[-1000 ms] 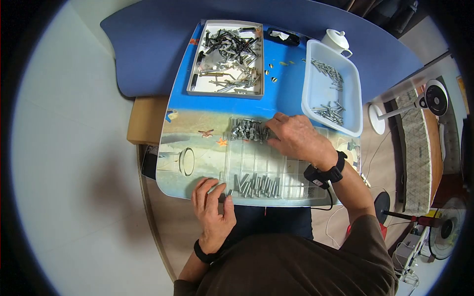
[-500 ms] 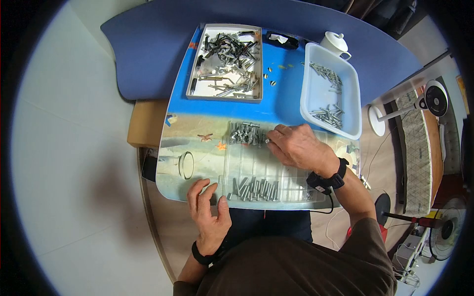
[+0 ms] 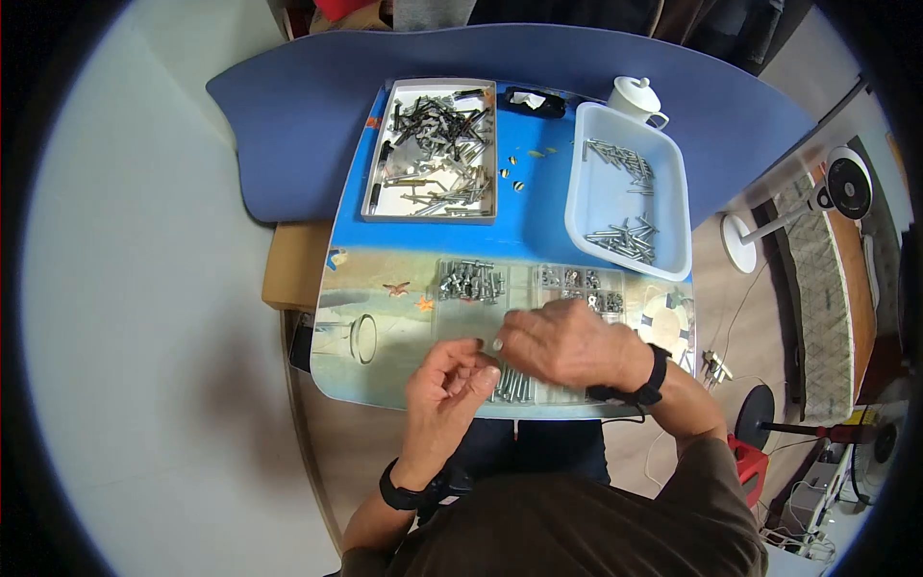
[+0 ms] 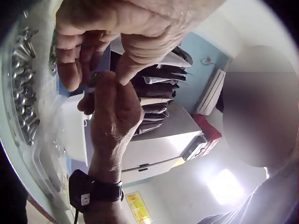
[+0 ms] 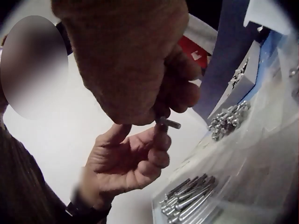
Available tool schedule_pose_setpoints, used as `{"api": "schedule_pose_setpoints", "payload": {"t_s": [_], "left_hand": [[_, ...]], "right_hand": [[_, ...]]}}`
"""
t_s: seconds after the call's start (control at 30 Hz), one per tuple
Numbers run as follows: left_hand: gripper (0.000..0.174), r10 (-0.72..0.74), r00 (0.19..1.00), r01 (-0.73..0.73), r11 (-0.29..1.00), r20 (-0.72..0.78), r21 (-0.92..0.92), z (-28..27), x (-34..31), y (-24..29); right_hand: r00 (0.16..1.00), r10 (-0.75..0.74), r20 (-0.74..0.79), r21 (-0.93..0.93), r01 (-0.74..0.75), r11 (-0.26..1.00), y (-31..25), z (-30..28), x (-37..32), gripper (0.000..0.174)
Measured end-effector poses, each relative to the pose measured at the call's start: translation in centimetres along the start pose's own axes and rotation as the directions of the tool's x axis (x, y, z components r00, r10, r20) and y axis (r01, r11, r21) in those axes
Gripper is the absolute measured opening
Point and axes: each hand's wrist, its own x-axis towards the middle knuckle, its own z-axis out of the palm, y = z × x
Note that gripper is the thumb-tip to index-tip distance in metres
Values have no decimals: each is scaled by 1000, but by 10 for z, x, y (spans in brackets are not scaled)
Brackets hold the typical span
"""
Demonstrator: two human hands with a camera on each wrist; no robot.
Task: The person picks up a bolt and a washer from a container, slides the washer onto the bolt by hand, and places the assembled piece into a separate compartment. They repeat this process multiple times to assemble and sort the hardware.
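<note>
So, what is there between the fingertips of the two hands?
A small silver bolt, pinched by the right hand, with the left hand close under it. The right wrist view shows it best.

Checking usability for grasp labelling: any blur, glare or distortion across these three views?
Head view: strong fisheye with a dark vignette ring; clear organiser at centre is sharp. Left wrist view: left hand is too close and soft, and the light patch is blown out. Right wrist view: right hand fills the top, soft; the pinched bolt is readable; organiser bolts are slightly blurred.
</note>
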Motion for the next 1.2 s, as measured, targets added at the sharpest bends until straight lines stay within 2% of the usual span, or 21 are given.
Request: {"api": "schedule_pose_setpoints", "payload": {"t_s": [0.03, 0.13, 0.3, 0.37, 0.4, 0.43, 0.47, 0.5, 0.57, 0.6, 0.67, 0.7, 0.73, 0.77, 0.8, 0.87, 0.93, 1.0, 1.07, 1.13, 1.2], "left_hand": [[31, -90, 994, 97, 990, 66, -103, 2, 2, -3], [29, -98, 989, 111, 987, 111, -120, 5, 3, -12], [22, -85, 989, 93, 994, 122, -60, 13, 2, -16], [21, -90, 987, 98, 994, 133, -52, 16, 3, -19], [21, -117, 985, 134, 982, 128, -134, 16, 4, -20], [21, -144, 982, 168, 962, 123, -216, 17, 6, -20], [21, -147, 981, 170, 963, 125, -209, 19, 8, -18], [21, -140, 982, 169, 949, 125, -267, 21, 10, -14], [22, -139, 982, 172, 934, 124, -315, 25, 14, -9], [23, -118, 984, 152, 945, 131, -290, 27, 16, -8], [23, -105, 984, 140, 956, 146, -257, 31, 18, -8], [24, -76, 990, 94, 982, 117, -161, 34, 18, -9], [24, -42, 995, 48, 997, 93, -62, 37, 18, -10], [24, -47, 994, 53, 997, 98, -54, 41, 18, -9], [25, -12, 997, 10, 1000, 75, 24, 45, 17, -8], [25, 24, 998, -30, 994, 58, 109, 50, 17, -8], [22, 151, 987, -158, 963, 45, 220, 53, 18, -10], [21, 194, 980, -199, 950, 46, 242, 57, 20, -14], [19, 238, 970, -242, 935, 48, 260, 62, 22, -16], [17, 315, 948, -315, 919, 40, 238, 66, 24, -17], [16, 322, 946, -319, 916, 30, 242, 68, 26, -19]], "right_hand": [[999, -43, 8, -41, 43, 998, -5, -2, -1, 21], [999, -33, -23, -26, 33, 999, -14, -1, -8, 22], [998, 27, -52, 129, -20, 991, -8, 1, -23, 22], [986, 165, 24, 420, -160, 893, -5, -8, -25, 23], [985, 173, 19, 421, -164, 892, -2, -9, -28, 23], [972, 233, 17, 535, -206, 819, 0, -11, -30, 24], [957, 290, 23, 641, -237, 730, 2, -11, -33, 26], [956, 294, 17, 644, -235, 728, 4, -10, -36, 26], [908, 417, 41, 759, -300, 578, 7, -6, -44, 29], [905, 424, 35, 762, -299, 575, 8, -5, -46, 29], [864, 499, 67, 818, -334, 468, 10, -4, -51, 27], [860, 507, 63, 821, -333, 463, 10, -3, -53, 27], [843, 532, 79, 852, -335, 403, 10, -2, -54, 25], [826, 556, 98, 879, -333, 341, 10, -1, -55, 23], [822, 562, 95, 882, -332, 336, 9, -1, -57, 23], [733, 618, 285, 887, -445, 118, 8, -2, -59, 21], [741, 618, 263, 899, -421, 122, 9, 5, -63, 21], [749, 617, 241, 907, -400, 131, 9, 9, -66, 21], [760, 630, 157, 891, -384, 241, 10, 11, -66, 23], [752, 642, 148, 901, -371, 227, 9, 6, -64, 24], [746, 651, 139, 910, -356, 213, 8, 4, -64, 25]]}}
